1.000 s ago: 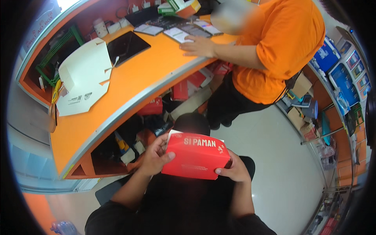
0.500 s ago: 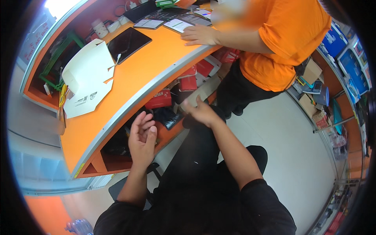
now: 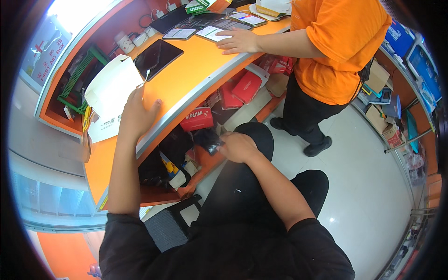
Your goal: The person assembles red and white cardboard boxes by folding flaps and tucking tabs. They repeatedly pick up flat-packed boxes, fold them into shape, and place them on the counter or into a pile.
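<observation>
My left hand (image 3: 138, 114) reaches over the orange counter (image 3: 170, 86), thumb spread away from the fingers, which point at the flattened white cardboard box (image 3: 114, 88). Its fingertips are beside the box's right edge; I cannot tell whether they touch it. Just beyond them lies a white cable plug (image 3: 148, 73), next to a black tablet (image 3: 158, 58). My right hand (image 3: 238, 147) rests on my knee, holding nothing I can see, its fingers loosely bent over the knee's left side.
A person in an orange shirt (image 3: 340, 51) stands at the right, a hand (image 3: 240, 41) on the counter near several phones (image 3: 212, 32). Red boxes (image 3: 196, 119) and a black bag sit on the shelf below. A black stool (image 3: 165, 228) stands by my left side.
My left hand has moved up from in front of the counter to over it, beside the white cardboard. My right hand has lowered onto my knee. The view has shifted slightly.
</observation>
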